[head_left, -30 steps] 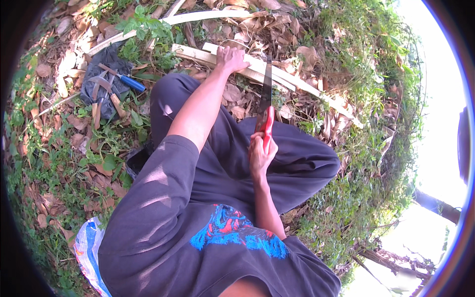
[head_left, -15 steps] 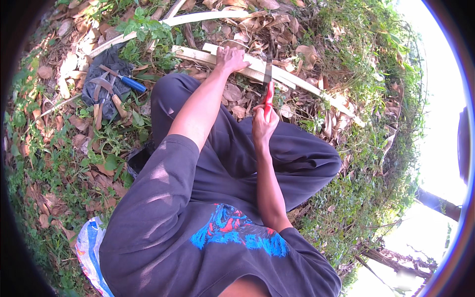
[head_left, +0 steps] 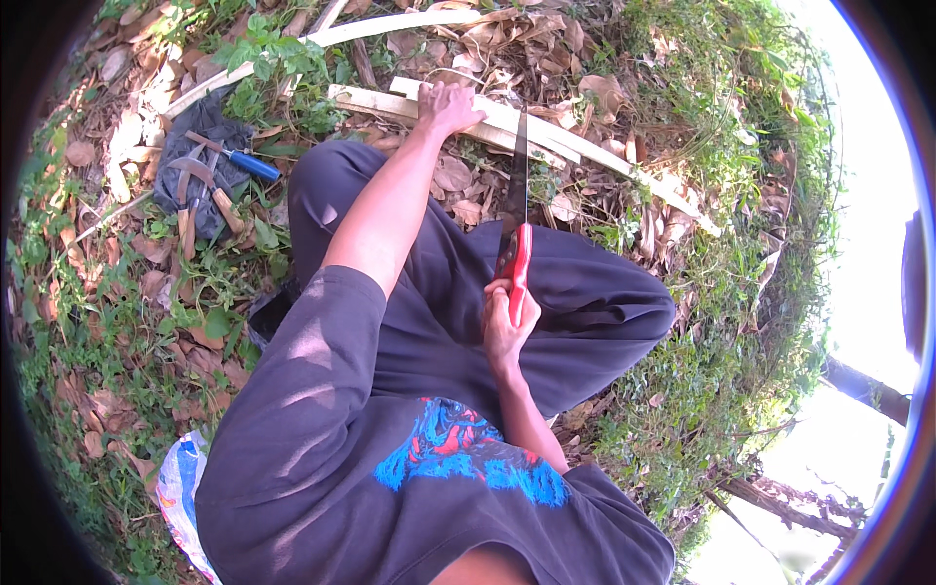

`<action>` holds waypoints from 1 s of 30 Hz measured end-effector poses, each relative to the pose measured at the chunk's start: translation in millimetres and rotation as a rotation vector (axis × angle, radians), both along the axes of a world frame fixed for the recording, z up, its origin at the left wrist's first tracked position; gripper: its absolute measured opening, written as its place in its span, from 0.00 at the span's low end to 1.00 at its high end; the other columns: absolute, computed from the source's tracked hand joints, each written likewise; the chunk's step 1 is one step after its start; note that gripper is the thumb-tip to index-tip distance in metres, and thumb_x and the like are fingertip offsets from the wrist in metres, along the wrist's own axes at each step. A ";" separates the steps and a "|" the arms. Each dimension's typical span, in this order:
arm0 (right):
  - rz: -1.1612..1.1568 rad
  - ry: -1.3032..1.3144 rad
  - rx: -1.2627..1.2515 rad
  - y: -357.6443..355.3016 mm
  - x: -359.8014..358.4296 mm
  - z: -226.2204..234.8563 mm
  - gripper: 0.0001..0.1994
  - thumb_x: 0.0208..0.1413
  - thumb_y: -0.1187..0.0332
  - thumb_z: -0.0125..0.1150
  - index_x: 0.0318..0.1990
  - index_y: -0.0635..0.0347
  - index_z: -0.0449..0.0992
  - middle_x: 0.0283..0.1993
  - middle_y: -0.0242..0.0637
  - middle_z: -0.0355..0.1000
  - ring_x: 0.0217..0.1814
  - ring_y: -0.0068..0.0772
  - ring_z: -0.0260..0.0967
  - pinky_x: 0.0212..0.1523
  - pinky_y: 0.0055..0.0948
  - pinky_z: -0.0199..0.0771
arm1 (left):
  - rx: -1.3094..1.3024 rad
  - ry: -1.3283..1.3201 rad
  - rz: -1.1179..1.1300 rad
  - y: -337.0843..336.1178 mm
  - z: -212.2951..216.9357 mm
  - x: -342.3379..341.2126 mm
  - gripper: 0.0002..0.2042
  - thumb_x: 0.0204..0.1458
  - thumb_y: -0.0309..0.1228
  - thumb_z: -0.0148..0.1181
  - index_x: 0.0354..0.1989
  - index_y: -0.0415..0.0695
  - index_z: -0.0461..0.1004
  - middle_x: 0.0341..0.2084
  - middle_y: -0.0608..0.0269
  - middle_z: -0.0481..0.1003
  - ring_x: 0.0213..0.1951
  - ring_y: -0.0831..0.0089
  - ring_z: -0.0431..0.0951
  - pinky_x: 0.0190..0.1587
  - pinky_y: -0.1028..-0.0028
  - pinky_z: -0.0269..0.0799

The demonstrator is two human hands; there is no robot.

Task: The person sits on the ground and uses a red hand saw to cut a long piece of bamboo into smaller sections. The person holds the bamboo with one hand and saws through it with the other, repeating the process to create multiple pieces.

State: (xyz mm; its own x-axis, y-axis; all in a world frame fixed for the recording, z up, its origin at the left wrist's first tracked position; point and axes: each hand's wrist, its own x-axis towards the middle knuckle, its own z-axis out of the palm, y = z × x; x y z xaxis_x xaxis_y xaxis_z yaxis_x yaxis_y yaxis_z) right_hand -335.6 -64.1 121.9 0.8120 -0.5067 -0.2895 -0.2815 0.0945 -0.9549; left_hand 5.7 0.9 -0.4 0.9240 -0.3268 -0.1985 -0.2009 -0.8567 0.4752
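The left hand (head_left: 448, 102) presses flat on pale split bamboo strips (head_left: 585, 146) lying across leaf-strewn ground, while the right hand (head_left: 507, 327) is closed around the red handle of a saw (head_left: 517, 210), whose dark blade crosses the strips just beside the left hand. Grass and dry leaves crowd both sides; a dark cloth with tools (head_left: 200, 175) lies well apart to the left

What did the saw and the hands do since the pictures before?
The right hand pushed the red-handled saw forward and then drew it back toward the body, the blade across the pale split strips. The left hand stayed pressed on the strips. The tools on the dark cloth did not move.
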 end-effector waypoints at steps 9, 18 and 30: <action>-0.018 -0.094 -0.171 -39.8 115.0 -55.9 0.08 0.56 0.77 0.53 0.27 0.65 0.77 0.17 0.23 0.63 0.17 0.13 0.56 0.20 0.21 0.54 | 0.016 0.000 0.002 -0.9 -4.0 1.5 0.24 0.47 0.60 0.60 0.40 0.53 0.78 0.45 0.63 0.78 0.53 0.61 0.72 0.56 0.56 0.56; 0.013 -0.003 -0.050 1.2 -18.8 4.7 0.07 0.61 0.77 0.50 0.31 0.66 0.73 0.16 0.22 0.60 0.13 0.10 0.52 0.15 0.16 0.51 | 0.019 0.018 -0.024 1.0 -1.2 2.1 0.24 0.48 0.59 0.61 0.42 0.53 0.79 0.44 0.60 0.80 0.53 0.59 0.75 0.58 0.53 0.59; -0.013 -0.095 -0.353 -27.5 99.5 -39.5 0.05 0.52 0.75 0.56 0.27 0.69 0.73 0.15 0.41 0.65 0.17 0.22 0.60 0.21 0.31 0.62 | 0.117 -0.021 -0.063 -7.7 1.5 5.2 0.25 0.47 0.62 0.60 0.41 0.53 0.80 0.47 0.62 0.79 0.53 0.60 0.74 0.55 0.55 0.59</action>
